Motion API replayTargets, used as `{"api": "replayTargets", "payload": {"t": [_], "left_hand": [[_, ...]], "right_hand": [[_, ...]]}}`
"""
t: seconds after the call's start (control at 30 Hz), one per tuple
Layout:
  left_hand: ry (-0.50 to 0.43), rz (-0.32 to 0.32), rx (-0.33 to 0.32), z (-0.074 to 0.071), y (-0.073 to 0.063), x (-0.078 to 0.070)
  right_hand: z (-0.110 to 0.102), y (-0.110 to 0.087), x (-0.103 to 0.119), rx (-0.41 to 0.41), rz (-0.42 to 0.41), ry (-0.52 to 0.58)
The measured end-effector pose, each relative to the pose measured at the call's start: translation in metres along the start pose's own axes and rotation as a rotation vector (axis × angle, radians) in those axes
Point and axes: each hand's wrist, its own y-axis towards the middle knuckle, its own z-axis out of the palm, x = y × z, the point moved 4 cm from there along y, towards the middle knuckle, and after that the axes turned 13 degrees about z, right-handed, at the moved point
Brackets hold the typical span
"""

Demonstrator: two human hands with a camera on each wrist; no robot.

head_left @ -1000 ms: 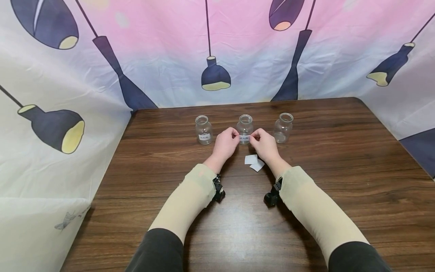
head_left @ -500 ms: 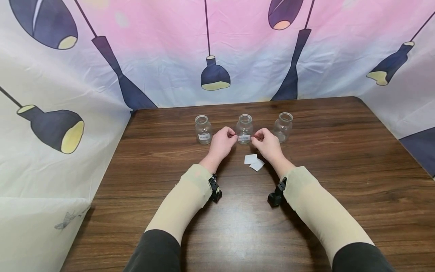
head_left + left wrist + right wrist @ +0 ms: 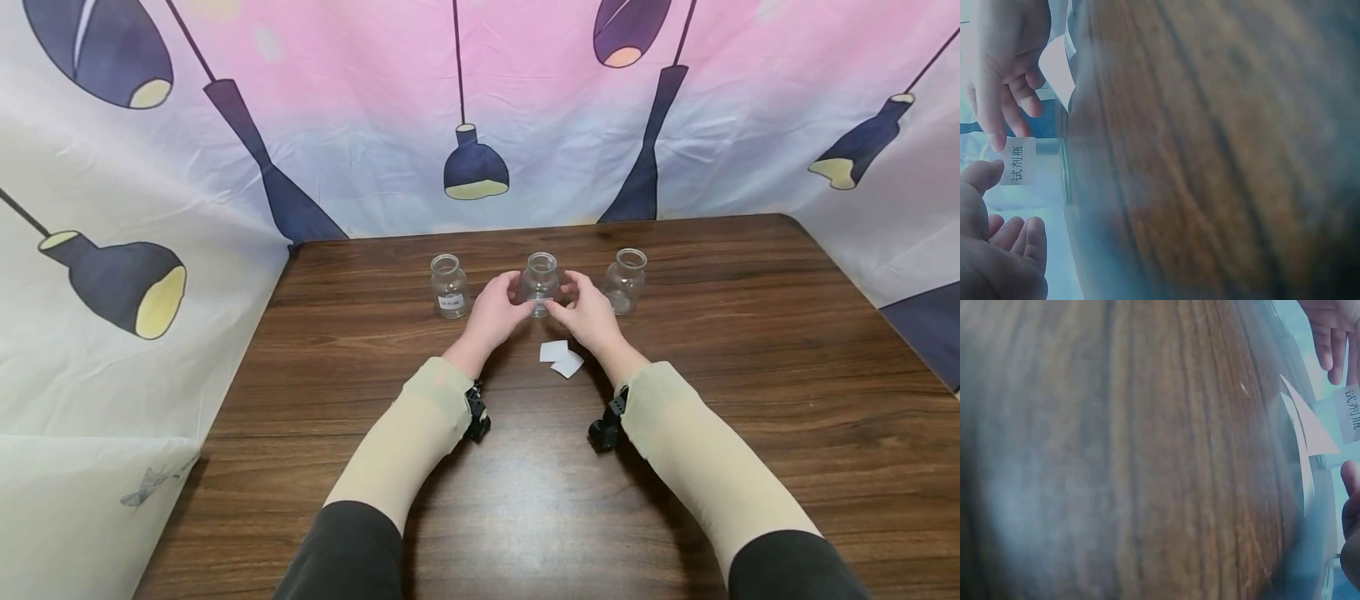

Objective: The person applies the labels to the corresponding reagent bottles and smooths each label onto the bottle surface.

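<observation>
A small clear glass jar stands upright between both hands, a white printed label on its front. The left hand is at the jar's left side, thumb tip at the label's edge, its other fingers spread apart from the thumb and loosely bent. From the right, the right hand mirrors it, thumb at the label's other edge and fingers extended beside the glass. Both thumbs partly cover the label in the head view. In front of the jar lie two overlapping white paper slips.
To the left stands another glass jar with a similar label. A third jar, with no label showing, stands at the right near the right hand. All rest on a brown wooden table, backed by a printed cloth.
Both hands first pinched the label's ends, then drew slightly apart from it. Now their fingers have spread around the jar's sides, with the thumbs back at the label.
</observation>
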Motion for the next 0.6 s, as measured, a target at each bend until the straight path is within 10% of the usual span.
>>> {"api": "replayTargets", "payload": {"t": [0.6], "left_hand": [[-0.002,-0.009,0.059,0.0041,0.0065,0.0033]], "right_hand": [[0.0011,0.0035,0.0016,0.029,-0.019,-0.054]]}}
